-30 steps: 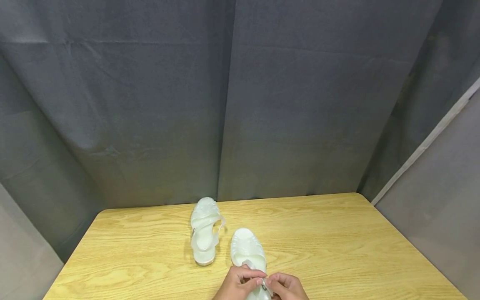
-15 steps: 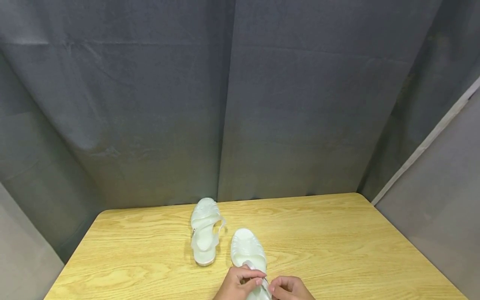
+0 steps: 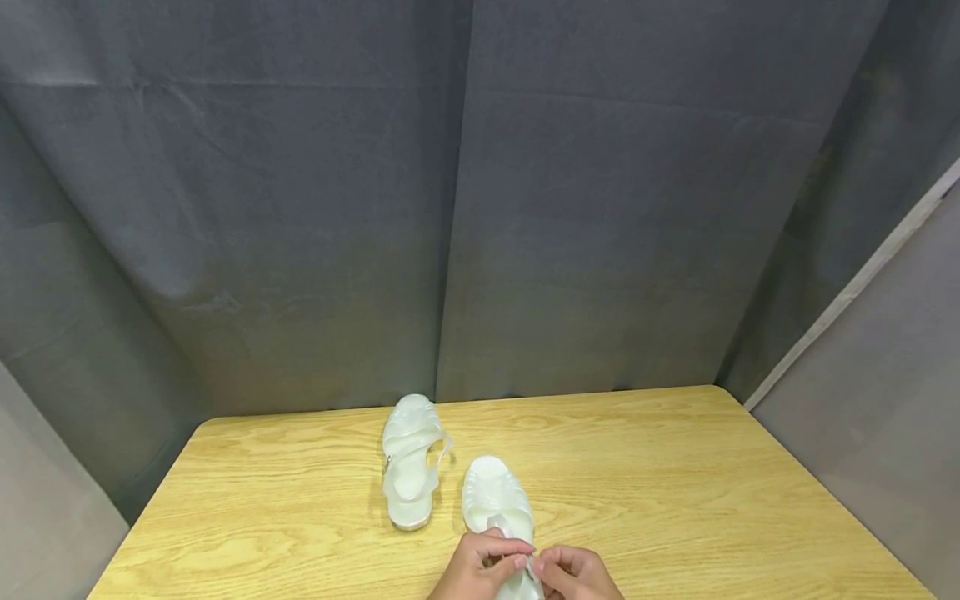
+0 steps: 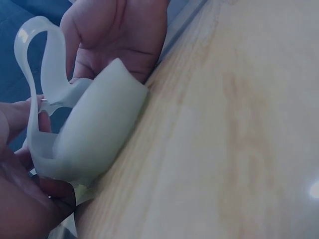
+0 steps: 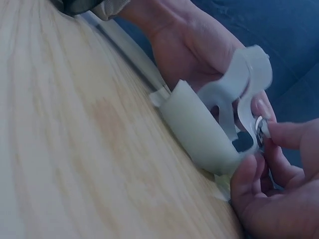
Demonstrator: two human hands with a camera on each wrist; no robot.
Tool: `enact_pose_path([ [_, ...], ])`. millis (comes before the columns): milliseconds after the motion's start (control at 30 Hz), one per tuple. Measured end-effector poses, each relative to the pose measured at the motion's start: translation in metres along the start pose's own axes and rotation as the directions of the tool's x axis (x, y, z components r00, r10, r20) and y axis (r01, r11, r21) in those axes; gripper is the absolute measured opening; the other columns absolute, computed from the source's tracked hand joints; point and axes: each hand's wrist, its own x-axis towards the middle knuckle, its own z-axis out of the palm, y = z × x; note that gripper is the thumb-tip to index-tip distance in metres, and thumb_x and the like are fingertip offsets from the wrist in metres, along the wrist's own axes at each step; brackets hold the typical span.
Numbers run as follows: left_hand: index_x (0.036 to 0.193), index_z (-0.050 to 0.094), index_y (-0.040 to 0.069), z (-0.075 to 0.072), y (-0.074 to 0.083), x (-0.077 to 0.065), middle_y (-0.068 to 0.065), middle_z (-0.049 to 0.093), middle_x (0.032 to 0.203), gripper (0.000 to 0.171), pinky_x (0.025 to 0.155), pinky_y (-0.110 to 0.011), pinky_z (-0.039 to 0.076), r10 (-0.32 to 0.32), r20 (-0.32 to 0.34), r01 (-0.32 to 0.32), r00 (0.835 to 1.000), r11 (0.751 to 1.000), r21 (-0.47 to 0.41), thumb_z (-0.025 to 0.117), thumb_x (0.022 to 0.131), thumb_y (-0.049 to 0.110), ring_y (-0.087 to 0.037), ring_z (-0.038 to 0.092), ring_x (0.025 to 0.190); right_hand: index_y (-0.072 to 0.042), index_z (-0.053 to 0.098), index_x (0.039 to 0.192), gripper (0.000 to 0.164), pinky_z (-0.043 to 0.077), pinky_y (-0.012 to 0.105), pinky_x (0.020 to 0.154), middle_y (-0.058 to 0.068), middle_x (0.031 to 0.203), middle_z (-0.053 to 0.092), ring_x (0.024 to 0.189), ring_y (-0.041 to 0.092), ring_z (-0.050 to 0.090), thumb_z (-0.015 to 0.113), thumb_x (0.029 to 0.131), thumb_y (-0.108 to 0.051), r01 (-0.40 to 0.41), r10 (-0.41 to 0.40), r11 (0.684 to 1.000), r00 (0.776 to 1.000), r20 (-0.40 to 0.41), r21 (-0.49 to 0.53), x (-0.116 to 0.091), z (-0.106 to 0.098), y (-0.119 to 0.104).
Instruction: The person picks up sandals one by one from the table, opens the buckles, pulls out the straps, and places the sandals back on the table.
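A pale translucent jelly sandal lies toe-away near the table's front edge. Over its heel part, my left hand pinches the ankle strap between thumb and fingers. Close on its right, my right hand pinches the strap's end by the small metal buckle. In the left wrist view the strap loop stands up above the heel. How far the strap runs through the buckle is hidden by fingers. A matching sandal rests further back on the left, its strap sticking out to the right.
The wood-grain table has a rounded back edge against a grey curtain. Light panels stand at both sides, one being the right panel. A dark wrist device shows on the left arm.
My right hand drew slightly off to the right half a second ago and is back at the strap now. My left hand and both sandals have stayed in place.
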Motion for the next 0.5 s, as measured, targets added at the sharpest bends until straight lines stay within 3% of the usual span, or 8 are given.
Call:
enact_pose_path([
  [200,0.102,0.068,-0.008,0.000,-0.002,0.000,-0.019,0.059,0.076,0.031,0.062,-0.014,0.044,0.001,-0.013,-0.001,1.000,1.000,0.012,0.065,0.087,0.018,0.005,0.046,0.067,0.005,0.065,0.093,0.034,0.042,0.018,0.053,-0.004,0.068,0.053,0.058,0.006,0.047,0.063,0.089,-0.030,0.001,-0.003,0.999,0.999,-0.033,-0.049,0.002,-0.001,-0.001],
  [367,0.102,0.068,-0.009,0.000,0.000,-0.001,-0.021,0.058,0.076,0.030,0.062,-0.014,0.043,-0.009,-0.018,0.010,1.000,1.000,0.016,0.065,0.087,0.017,0.005,0.045,0.067,0.008,0.066,0.094,0.034,0.048,0.019,0.063,0.001,0.093,0.059,0.078,0.009,0.054,0.060,0.091,-0.025,0.028,-0.026,0.996,1.000,0.016,-0.089,0.000,-0.008,0.002],
  [433,0.102,0.068,-0.009,-0.001,0.000,-0.001,-0.021,0.058,0.076,0.029,0.062,-0.015,0.043,-0.019,-0.017,0.019,1.000,1.000,0.001,0.065,0.087,0.016,0.004,0.046,0.067,0.008,0.066,0.093,0.033,0.050,0.020,0.071,0.004,0.105,0.058,0.090,0.013,0.055,0.060,0.090,-0.025,0.031,-0.030,0.994,0.999,0.014,-0.109,0.000,-0.008,0.002],
  [500,0.103,0.068,-0.009,-0.001,0.001,-0.001,-0.020,0.058,0.077,0.029,0.062,-0.015,0.043,-0.026,-0.011,0.026,1.000,1.000,-0.006,0.065,0.087,0.016,0.004,0.046,0.067,0.007,0.067,0.092,0.033,0.049,0.020,0.072,0.006,0.108,0.058,0.091,0.015,0.053,0.060,0.090,-0.025,0.025,-0.026,0.991,1.000,-0.008,-0.128,0.000,-0.008,0.002],
])
